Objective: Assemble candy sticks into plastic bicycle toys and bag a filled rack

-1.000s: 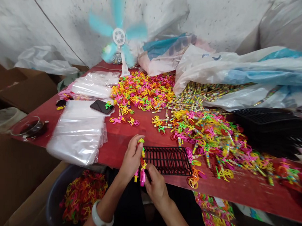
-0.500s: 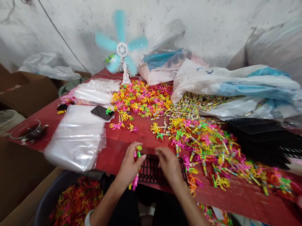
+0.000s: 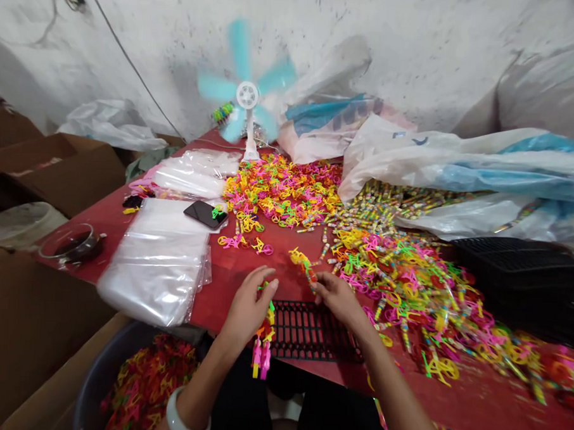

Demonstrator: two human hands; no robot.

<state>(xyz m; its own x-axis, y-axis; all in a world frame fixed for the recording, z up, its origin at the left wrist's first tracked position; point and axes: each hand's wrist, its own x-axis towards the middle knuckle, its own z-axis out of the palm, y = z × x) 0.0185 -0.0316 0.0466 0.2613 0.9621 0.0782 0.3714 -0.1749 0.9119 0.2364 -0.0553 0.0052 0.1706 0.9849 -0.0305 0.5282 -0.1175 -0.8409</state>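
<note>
A black slotted rack [image 3: 305, 333] lies at the table's front edge. At its left end my left hand [image 3: 247, 305] is closed round colourful plastic pieces [image 3: 262, 353], some hanging below the fingers in pink, yellow and orange. Over the rack's back right part, my right hand [image 3: 338, 299] pinches a yellow and multicoloured toy stick [image 3: 304, 266] that points up and away to the left. To the right of that hand spreads a pile of similar coloured sticks with bicycle-shaped pieces [image 3: 408, 277].
Behind are a heap of loose plastic bicycles [image 3: 278, 189], a spinning fan [image 3: 247, 95] and big plastic bags [image 3: 422, 157]. Clear bags [image 3: 154, 260] and a phone [image 3: 205, 214] lie left, black racks [image 3: 522, 282] right. A tub [image 3: 100, 359] stands below left.
My right hand has moved from over the rack to its back right and now holds a toy stick. More pieces show under my left hand. The view has turned slightly left.
</note>
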